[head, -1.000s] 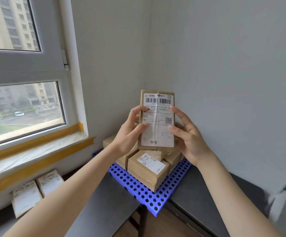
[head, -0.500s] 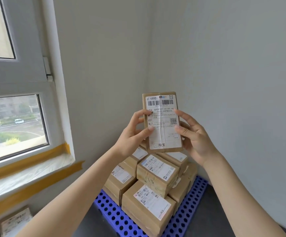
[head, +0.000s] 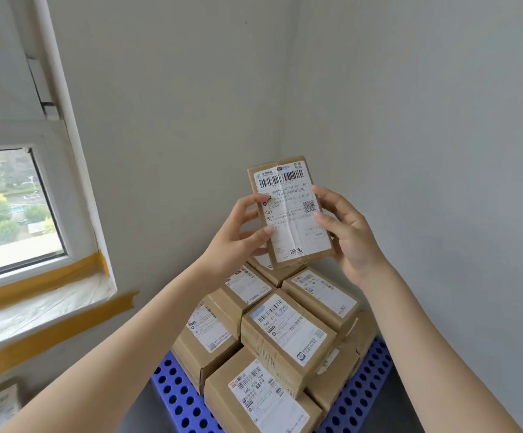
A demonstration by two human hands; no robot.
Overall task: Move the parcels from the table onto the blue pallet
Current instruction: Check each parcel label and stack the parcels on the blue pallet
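Over 1 s we closed on the far-corner stack atop the blue pallet. Left hand and right hand still gripped 1 flat parcel, label towards us, above the stack. Placement was pending.

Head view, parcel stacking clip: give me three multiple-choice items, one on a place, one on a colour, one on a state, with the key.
1. Where is the held parcel?
A. Lying on the windowsill
B. In the air above the stack
C. Flat on the pallet

2. What colour is the pallet?
A. Blue
B. Red
C. Green

3. How is the held parcel gripped?
A. Left hand only
B. Right hand only
C. Both hands

Key: 1 B, it is raised over the stacked boxes. 2 A, the perforated deck is blue. 3 C, the left hand and right hand each grip a side edge.
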